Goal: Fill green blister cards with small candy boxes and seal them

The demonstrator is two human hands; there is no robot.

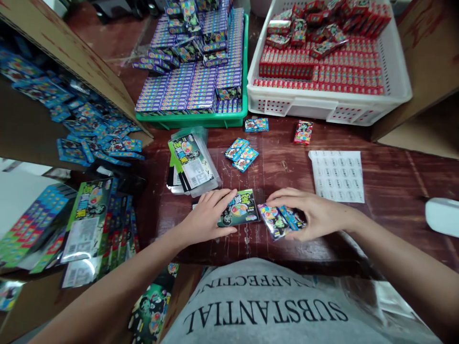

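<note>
In the head view my left hand (pixel 204 217) lies over a green-and-black printed packet (pixel 245 209) on the table, its fingers along the top edge and its thumb at the lower edge. To its right, my right hand (pixel 317 212) is closed around small printed boxes: a purple one (pixel 274 222) at the packet's open-looking right end and a blue one (pixel 291 216) beside it. My palm hides part of these, so I cannot tell how many there are. Just beyond, two blue boxes (pixel 241 154) overlap, and another blue box (pixel 256 125) lies farther back.
Clear-edged printed packets (pixel 193 162) lie stacked at left. Behind are a green tray (pixel 229 119) of purple boxes and a white basket (pixel 287 106) of red boxes. A red box (pixel 303 132) and a sticker sheet (pixel 337 176) lie right. A carton (pixel 82 57) of blue boxes stands left.
</note>
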